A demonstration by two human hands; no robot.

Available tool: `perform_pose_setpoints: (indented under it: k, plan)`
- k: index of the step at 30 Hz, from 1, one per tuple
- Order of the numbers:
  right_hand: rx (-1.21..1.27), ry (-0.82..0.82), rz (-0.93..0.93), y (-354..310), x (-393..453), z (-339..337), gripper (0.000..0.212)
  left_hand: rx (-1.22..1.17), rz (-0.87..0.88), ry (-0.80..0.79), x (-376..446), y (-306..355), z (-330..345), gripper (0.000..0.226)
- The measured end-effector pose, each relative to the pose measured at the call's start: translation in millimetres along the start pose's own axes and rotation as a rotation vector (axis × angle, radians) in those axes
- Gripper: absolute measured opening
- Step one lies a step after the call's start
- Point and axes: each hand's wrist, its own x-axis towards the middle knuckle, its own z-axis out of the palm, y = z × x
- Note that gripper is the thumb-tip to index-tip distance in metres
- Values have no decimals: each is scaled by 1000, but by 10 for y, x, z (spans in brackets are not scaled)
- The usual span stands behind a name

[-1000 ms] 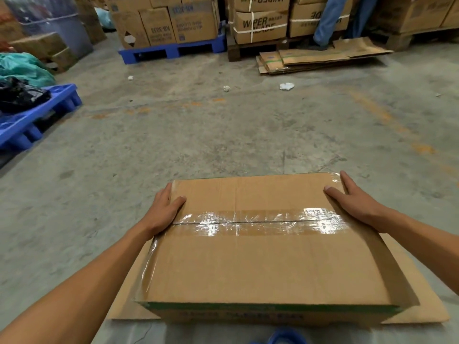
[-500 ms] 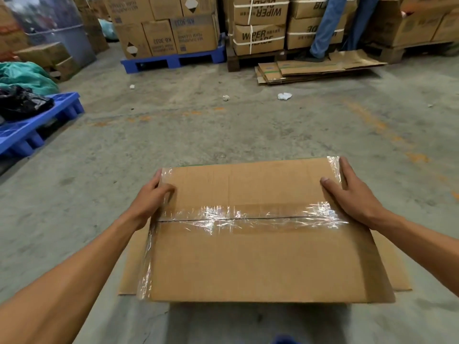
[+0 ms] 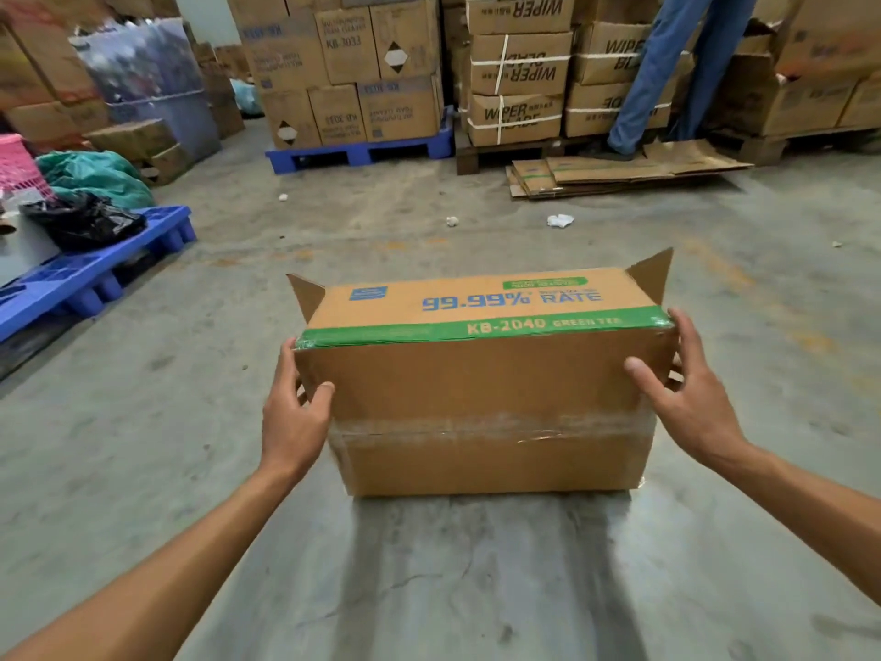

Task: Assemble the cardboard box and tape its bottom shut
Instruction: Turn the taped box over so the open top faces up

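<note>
The brown cardboard box (image 3: 481, 384) is held off the floor between my hands, tipped so its taped bottom faces me. A strip of clear tape (image 3: 491, 429) runs across that face along the seam. Its printed side with a green band points upward, and two flaps stick up at the far corners. My left hand (image 3: 293, 415) grips the box's left edge, thumb on the taped face. My right hand (image 3: 686, 398) holds the right edge, thumb on the front, fingers spread up the side.
Bare concrete floor lies under and around the box. A blue pallet (image 3: 95, 274) with bags sits at the left. Stacked cartons on pallets (image 3: 362, 150) line the back, with flattened cardboard (image 3: 619, 171) and a person's legs (image 3: 667, 69) at the back right.
The box has been lifted off the flat cardboard and rotated away from me. The taped bottom, facing up before, now faces me, and the printed side has come up on top.
</note>
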Motion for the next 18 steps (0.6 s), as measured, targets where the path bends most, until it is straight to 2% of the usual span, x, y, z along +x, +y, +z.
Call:
perform_pose_setpoints:
  k: [2,5,8,10,12,15,18]
  plan:
    - [9,38,-12,-55,-36,-29,66,32,16,21,-28,10,-19,72]
    - [-45,56,0,-120,8,-130,72,81,17,95,-83,92,-26,65]
    - [-46,-60,96,-175,150,-274,71,99,-4,134,-65,130,-106,67]
    - [41,-211,201,-264,225,-337,59,177,-13,47,82,106,-203,69]
    - [44,-305,250,-318,306,-337,62,234,-43,-108,278,101,-255,67]
    - [-3,-350,270,-339,436,-252,81,256,-196,-237,470,153,-197,73]
    - [3,-357,291,-390,484,-236,72,278,-269,-338,575,184,-168,84]
